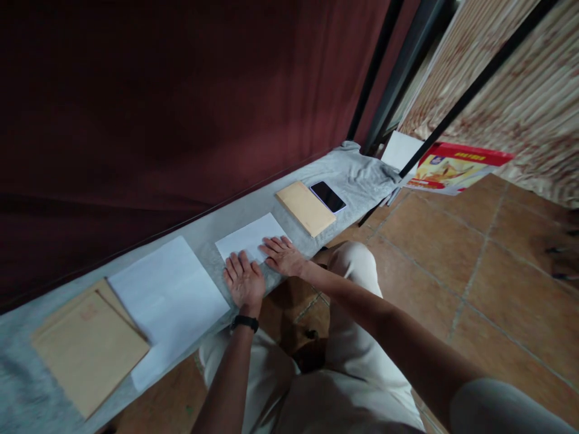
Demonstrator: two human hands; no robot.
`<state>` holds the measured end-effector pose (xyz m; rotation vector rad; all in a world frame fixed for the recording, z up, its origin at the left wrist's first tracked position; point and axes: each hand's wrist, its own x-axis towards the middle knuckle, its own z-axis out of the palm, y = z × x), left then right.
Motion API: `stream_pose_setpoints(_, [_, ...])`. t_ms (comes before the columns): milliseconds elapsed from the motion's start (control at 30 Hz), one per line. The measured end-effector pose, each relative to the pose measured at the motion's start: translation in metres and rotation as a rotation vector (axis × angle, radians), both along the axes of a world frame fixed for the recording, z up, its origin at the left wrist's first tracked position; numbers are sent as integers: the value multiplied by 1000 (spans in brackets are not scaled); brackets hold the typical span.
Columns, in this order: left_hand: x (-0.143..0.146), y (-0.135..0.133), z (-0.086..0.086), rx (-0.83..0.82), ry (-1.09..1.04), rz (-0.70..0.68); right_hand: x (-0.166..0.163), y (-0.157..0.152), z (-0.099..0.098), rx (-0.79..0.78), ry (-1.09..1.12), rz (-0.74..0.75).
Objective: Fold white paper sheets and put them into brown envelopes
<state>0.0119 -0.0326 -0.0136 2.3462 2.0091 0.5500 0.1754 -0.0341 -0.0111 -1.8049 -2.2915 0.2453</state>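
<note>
A folded white sheet of paper [253, 236] lies flat on the narrow cloth-covered bench. On its near left corner rests my left hand [245, 282], palm down with fingers spread; a black band circles that wrist. My right hand [283, 255] lies flat on the sheet's near right edge, fingers stretched out. To the left is a larger white sheet [169, 295], partly under brown envelopes [93, 346]. On the right side sits another stack of brown envelopes [306, 208], with a dark-screened phone [328, 197] right beside it.
Grey cloth [362, 172] covers the bench and bunches at its far right end. A dark red curtain [181, 108] hangs along the back. Black poles [474, 90] slant at the right, near a red and yellow printed board [452, 170] on the tiled floor [520, 271].
</note>
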Motion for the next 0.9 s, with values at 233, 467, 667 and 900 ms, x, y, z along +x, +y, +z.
stream_pose_setpoints(233, [0, 0, -1, 22, -23, 4, -3, -5, -3, 54, 6, -20])
stream_pose_setpoints(467, [2, -1, -3, 21, -65, 20, -4, -8, 2, 57, -27, -17])
stream_pose_setpoints(667, [2, -2, -7, 38, -46, 23, -5, -9, 1, 87, -11, -17])
stream_pose_setpoints(900, [2, -3, -3, 0, -47, 33, -4, -8, -3, 138, 47, -7])
